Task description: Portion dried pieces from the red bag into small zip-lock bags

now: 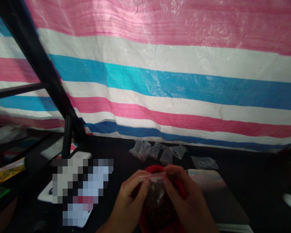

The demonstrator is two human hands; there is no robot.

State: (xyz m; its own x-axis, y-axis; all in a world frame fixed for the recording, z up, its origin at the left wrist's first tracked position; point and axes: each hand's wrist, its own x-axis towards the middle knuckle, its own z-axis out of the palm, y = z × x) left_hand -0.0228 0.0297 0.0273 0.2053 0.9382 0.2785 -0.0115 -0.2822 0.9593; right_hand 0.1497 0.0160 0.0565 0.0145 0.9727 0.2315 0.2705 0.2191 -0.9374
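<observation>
Both my hands hold a small clear zip-lock bag (155,191) by its top edge. My left hand (133,195) pinches the left end of the zip strip between thumb and fingers. At the right end, my right hand (184,194) pinches the same strip. Something small and dim shows inside the bag, too dark to name. Right below and behind it is a red container or bag (155,168), with dark contents that I cannot make out. Several small clear zip-lock bags (156,150) lie in a row beyond my hands.
A flat clear bag (205,162) lies right of the row, behind a grey notebook-like pad (215,191). At left are a white device (81,158) and a blurred packet (97,184) on the black table (106,152). A black metal frame (36,61) stands before the striped sheet (174,81).
</observation>
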